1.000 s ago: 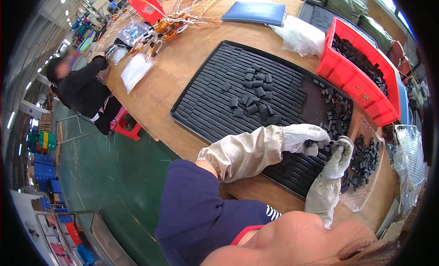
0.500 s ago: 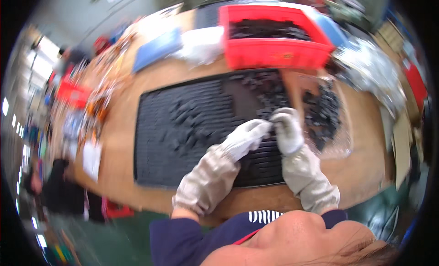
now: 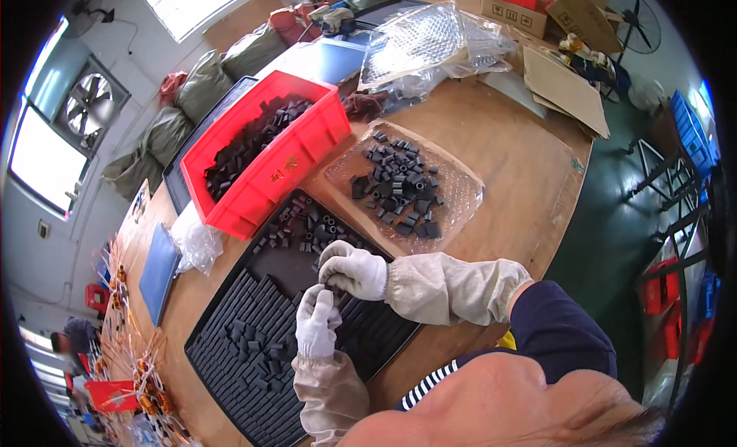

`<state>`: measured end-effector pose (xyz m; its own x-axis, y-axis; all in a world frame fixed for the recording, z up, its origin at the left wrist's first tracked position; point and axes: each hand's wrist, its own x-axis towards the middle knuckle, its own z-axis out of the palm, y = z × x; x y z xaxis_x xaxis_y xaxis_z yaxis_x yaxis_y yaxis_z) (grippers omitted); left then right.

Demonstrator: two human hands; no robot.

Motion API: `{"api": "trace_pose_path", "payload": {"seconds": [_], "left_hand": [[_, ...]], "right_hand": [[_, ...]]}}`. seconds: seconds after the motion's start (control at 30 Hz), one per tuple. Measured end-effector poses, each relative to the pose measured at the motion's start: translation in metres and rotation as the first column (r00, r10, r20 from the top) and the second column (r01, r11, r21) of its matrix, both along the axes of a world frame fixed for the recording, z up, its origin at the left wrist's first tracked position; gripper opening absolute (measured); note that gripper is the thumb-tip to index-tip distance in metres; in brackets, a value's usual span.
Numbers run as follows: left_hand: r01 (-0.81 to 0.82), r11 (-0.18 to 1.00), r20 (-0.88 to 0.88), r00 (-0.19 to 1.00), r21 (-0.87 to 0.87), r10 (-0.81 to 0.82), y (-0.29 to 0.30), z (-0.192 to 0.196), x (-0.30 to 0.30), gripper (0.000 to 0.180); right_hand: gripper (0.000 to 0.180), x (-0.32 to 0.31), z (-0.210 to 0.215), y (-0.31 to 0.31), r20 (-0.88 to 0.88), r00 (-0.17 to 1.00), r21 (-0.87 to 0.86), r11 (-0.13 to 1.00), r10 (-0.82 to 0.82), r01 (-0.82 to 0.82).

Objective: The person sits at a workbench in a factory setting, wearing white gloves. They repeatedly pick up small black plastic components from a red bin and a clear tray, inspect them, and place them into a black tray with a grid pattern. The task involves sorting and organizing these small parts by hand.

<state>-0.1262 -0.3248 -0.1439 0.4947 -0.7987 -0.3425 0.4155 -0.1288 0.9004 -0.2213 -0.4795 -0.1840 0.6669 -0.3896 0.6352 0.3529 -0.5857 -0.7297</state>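
My gloved left hand [image 3: 315, 324] and gloved right hand [image 3: 355, 272] meet over a black tray [image 3: 201, 324], their fingertips pinched close together. Something small and dark seems to be between them, but the fingers mostly hide it. Under and beside my left hand, the tray holds short black tubes [image 3: 253, 351] heaped loosely on neat rows of similar pieces. More loose black tubes [image 3: 311, 226] lie at the tray's far end, just beyond my right hand. A bare dark patch of tray shows between them and the rows.
Beyond the tray stands a red bin [image 3: 284, 170] full of black pieces. To its right, a bubble-wrap sheet [image 3: 464, 209] carries a pile of black tubes and flat bits [image 3: 399, 182]. A blue folder [image 3: 159, 270], clear plastic bag [image 3: 201, 243] and cardboard sheets [image 3: 568, 90] lie around the wooden table.
My view has swung to the right and tilted, so the tray and bin now appear slanted and further left. Both hands stay together over the tray.
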Motion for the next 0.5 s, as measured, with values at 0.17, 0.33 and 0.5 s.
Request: {"api": "trace_pose_path", "payload": {"seconds": [0.17,0.33,0.5], "left_hand": [[-0.062,0.995,0.034,0.997,-0.079,0.065,0.004,-0.004,0.012,0.019],[-0.165,0.986,0.535,0.835,0.026,0.126,-0.002,-0.003,0.008,0.018],[-0.097,0.993,0.631,0.775,0.064,0.035,-0.002,-0.014,0.01,0.022]], "right_hand": [[0.018,0.003,0.004,0.004,0.077,0.976,0.232,0.955,-0.205,0.182],[0.016,-0.006,0.013,0.006,-0.137,0.983,0.437,0.898,0.124,-0.052],[0.014,0.0,0.0,-0.001,-0.056,0.996,0.194,0.979,0.068,-0.056]]}}
